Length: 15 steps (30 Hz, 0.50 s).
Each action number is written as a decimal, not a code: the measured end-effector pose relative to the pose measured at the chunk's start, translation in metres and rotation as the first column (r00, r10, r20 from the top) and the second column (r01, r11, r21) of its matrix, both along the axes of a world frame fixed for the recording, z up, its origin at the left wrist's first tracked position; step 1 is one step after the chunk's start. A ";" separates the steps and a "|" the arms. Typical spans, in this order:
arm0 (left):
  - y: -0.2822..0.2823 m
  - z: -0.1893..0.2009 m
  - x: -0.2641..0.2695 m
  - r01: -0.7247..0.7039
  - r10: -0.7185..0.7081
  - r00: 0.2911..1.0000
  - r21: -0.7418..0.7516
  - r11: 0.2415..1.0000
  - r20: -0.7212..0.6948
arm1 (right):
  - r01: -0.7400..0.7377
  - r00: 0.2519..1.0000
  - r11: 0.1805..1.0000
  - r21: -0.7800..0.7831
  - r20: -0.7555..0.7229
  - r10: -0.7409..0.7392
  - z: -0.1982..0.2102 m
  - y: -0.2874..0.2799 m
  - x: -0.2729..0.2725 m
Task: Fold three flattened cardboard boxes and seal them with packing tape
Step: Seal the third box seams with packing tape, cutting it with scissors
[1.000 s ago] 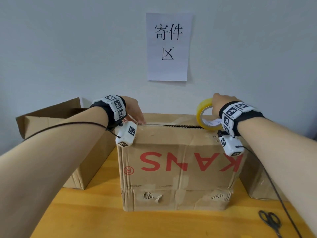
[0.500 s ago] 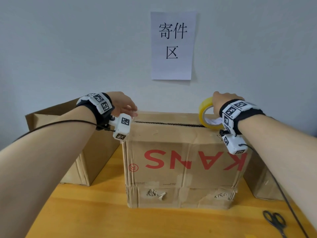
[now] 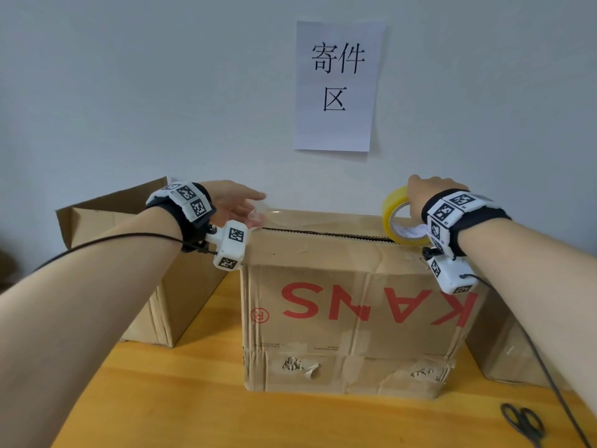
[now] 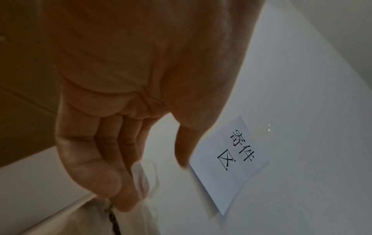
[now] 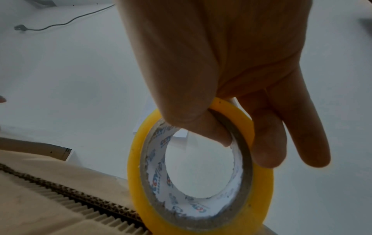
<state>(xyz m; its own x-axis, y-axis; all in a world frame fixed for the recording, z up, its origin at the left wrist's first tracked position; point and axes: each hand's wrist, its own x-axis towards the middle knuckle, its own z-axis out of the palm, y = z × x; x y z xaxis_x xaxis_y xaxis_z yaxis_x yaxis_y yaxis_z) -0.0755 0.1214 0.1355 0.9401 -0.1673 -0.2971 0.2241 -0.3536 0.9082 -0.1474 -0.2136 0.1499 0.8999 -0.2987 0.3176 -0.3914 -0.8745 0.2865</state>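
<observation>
The box (image 3: 352,305), worn brown corrugated cardboard with red letters printed upside down on its near face, stands in the middle of the wooden tabletop (image 3: 200,412). Its skin is scuffed and torn low down, with old tape patches peeling off paper fibres. The two top flaps meet along a dark seam (image 3: 326,233) where the fluted edges show like little teeth.

The right hand (image 3: 429,195) holds the tape roll (image 3: 399,218) upright at the right end of that seam, the yellow ring resting on the cardboard. From the wrist view, the thumb hooks through the grey card core with its printed white lining, and the fingers (image 5: 267,143) lie down the outer side, so the roll is pinched between them.

The left hand (image 3: 232,205) is at the box's left top edge, fingers fairly straight and close together, thumb apart. A clear, crinkled bit of tape (image 4: 144,178) sits at its fingertips (image 4: 122,202), just above the seam's end; I cannot tell whether it is gripped or only stuck there.

Another open brown box (image 3: 129,273) stands to the left, a third (image 3: 504,350) behind the right forearm. Black scissors (image 3: 525,423) lie at the tabletop's right corner. A white paper sign (image 3: 337,85) with black characters hangs on the pale wall.
</observation>
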 end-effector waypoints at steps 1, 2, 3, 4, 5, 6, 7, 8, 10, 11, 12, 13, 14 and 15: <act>0.001 -0.001 0.000 0.018 -0.018 1.000 0.016 1.000 0.002 | 0.000 1.000 1.000 0.000 -0.004 0.000 0.000 0.001 0.000; 0.002 -0.002 0.000 0.033 -0.033 0.999 0.036 0.999 0.004 | 0.002 1.000 1.000 0.001 -0.007 -0.002 0.001 0.001 0.000; 0.003 -0.004 0.000 0.032 -0.032 0.999 0.048 0.998 0.006 | 0.004 1.000 1.000 0.000 -0.009 -0.004 0.001 0.002 0.000; 0.004 -0.006 0.002 0.024 -0.024 1.000 0.049 0.999 0.003 | 0.006 1.000 1.000 -0.001 -0.010 -0.006 0.001 0.003 0.001; 0.005 -0.008 0.003 0.011 -0.012 1.000 0.047 0.999 0.007 | 0.007 1.000 1.000 -0.002 -0.010 -0.007 0.001 0.003 0.000; 0.006 -0.009 0.005 0.006 -0.006 1.000 0.042 0.999 0.008 | 0.007 1.000 1.000 -0.004 -0.009 -0.008 0.001 0.004 0.000; 0.006 -0.009 0.005 0.004 -0.004 1.000 0.040 0.999 0.007 | 0.007 1.000 1.000 -0.005 -0.008 -0.007 0.001 0.004 0.000; 0.007 -0.011 0.006 0.004 -0.004 1.000 0.042 0.999 0.002 | 0.008 1.000 1.000 -0.005 -0.007 -0.008 0.001 0.005 0.000; 0.008 -0.012 0.007 0.006 -0.007 1.000 0.063 0.998 0.007 | 0.014 1.000 1.000 0.001 -0.003 -0.014 0.001 0.006 0.000; 0.008 -0.013 0.007 0.003 -0.004 1.000 0.069 0.998 0.012 | 0.018 1.000 1.000 0.004 -0.001 -0.018 0.002 0.007 -0.001; 0.008 -0.014 0.009 -0.001 0.000 1.000 0.064 0.998 0.015 | 0.021 1.000 1.000 0.007 -0.002 -0.021 0.002 0.008 -0.001; 0.009 -0.016 0.011 -0.002 0.001 1.000 0.060 0.998 0.017 | 0.023 1.000 1.000 0.010 -0.002 -0.023 0.002 0.008 -0.001; 0.008 -0.017 0.012 0.002 -0.003 1.000 0.061 0.998 0.017 | 0.025 1.000 1.000 0.013 -0.002 -0.025 0.002 0.009 -0.001; 0.008 -0.019 0.013 0.010 -0.011 1.000 0.066 0.998 0.013 | 0.026 1.000 1.000 0.011 -0.003 -0.026 0.002 0.009 -0.002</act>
